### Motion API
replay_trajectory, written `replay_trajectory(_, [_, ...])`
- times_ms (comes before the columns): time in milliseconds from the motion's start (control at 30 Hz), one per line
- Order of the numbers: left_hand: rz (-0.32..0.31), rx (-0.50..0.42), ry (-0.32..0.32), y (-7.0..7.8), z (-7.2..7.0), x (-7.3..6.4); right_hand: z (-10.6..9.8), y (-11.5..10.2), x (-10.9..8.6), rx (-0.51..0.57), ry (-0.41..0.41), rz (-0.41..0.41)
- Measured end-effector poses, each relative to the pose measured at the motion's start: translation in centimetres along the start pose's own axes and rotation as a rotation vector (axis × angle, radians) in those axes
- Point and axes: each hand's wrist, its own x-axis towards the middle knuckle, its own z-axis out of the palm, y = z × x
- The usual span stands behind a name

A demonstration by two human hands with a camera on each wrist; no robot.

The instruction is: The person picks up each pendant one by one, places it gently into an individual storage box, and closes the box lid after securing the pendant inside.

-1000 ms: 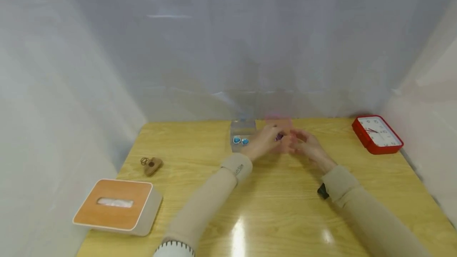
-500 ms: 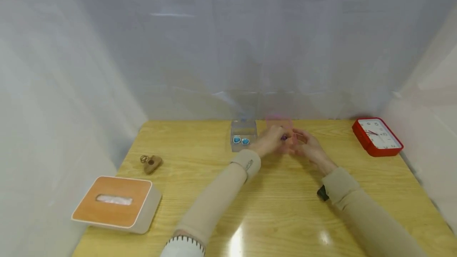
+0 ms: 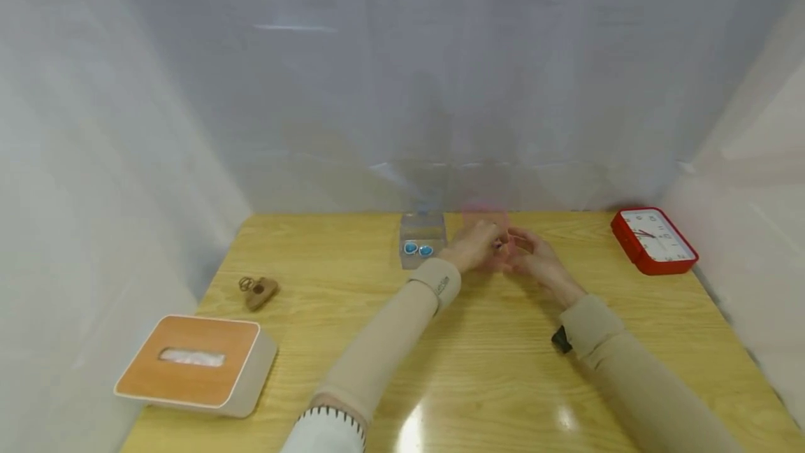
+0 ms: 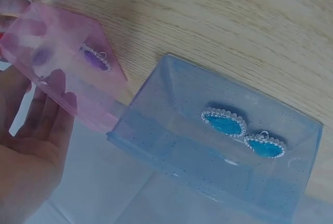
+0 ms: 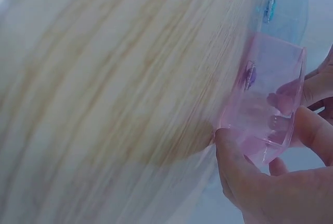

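A see-through pink box (image 5: 281, 57) stands at the back of the table, tilting a little in the right wrist view. My right hand (image 3: 541, 261) holds its right end, with thumb and fingers on either side of the wall. My left hand (image 3: 474, 247) reaches inside it from the left, fingertips pinching a small purple gem charm (image 3: 499, 244), mostly hidden by the fingers. Another purple gem charm (image 4: 95, 57) with a beaded silver edge lies in the pink box. Beside it is a see-through blue box (image 4: 156, 99) with two blue gem charms (image 4: 225, 123) in it.
A tissue box (image 3: 201, 362) with an orange-brown top stands at the front left. Behind it lies a small brown wooden object (image 3: 259, 293) with a coil. A red square clock (image 3: 654, 240) is at the back right. Pale sheeting (image 3: 352, 89) hangs behind the table.
My left hand has moved slightly right, deeper into the pink box, with the purple charm at its fingertips. My right hand stays at the box's right end. The view has shifted slightly.
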Motion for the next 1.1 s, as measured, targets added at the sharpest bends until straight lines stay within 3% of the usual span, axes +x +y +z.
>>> replay_trajectory(133, [-0.030, -0.027, -0.004, -0.3, 0.1, 0.3, 0.0, 0.1, 0.1, -0.018, -0.005, -0.004])
replay_trajectory(300, [-0.056, -0.099, 0.067, -1.1, -0.1, 0.2, 0.1, 0.1, 0.1, -0.028, -0.003, 0.009])
replay_trajectory(433, [-0.145, -0.253, 0.099, -1.6, -0.8, -0.4, -0.1, -0.2, 0.2, -0.016, 0.001, 0.029])
replay_trajectory(700, [-0.341, -0.740, 0.178, -1.3, -1.7, -1.6, -1.0, -1.0, 1.9, 0.076, 0.071, 0.028])
replay_trajectory(900, [-0.469, -0.918, 0.189, -0.7, -1.6, -1.8, -1.1, -1.7, 2.5, 0.093, 0.041, 0.062])
replay_trajectory(1100, [-0.536, -1.040, 0.183, -1.0, -1.1, -1.6, -1.0, -1.7, 2.8, 0.100, 0.022, 0.054])
